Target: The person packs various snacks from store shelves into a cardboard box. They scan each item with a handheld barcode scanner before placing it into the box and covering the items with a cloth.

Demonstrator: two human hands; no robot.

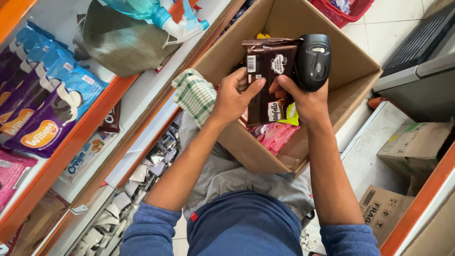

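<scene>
The left hand (pixel 233 97) is clamped on the edge of a brown wafer packet (pixel 266 80), held above an open cardboard box (pixel 350 71). The right hand (pixel 305 99) grips a black barcode scanner (pixel 313 60) against the packet. Pink and yellow snack packets (pixel 275 132) lie in the box.

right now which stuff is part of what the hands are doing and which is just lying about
In use:
- left hand gripping the brown snack packet
- right hand gripping the black handheld scanner
- open brown cardboard box beneath them

Lying about:
- green checked cloth
- blue spray bottle
- purple and blue packets on the shelf
- red basket
</scene>
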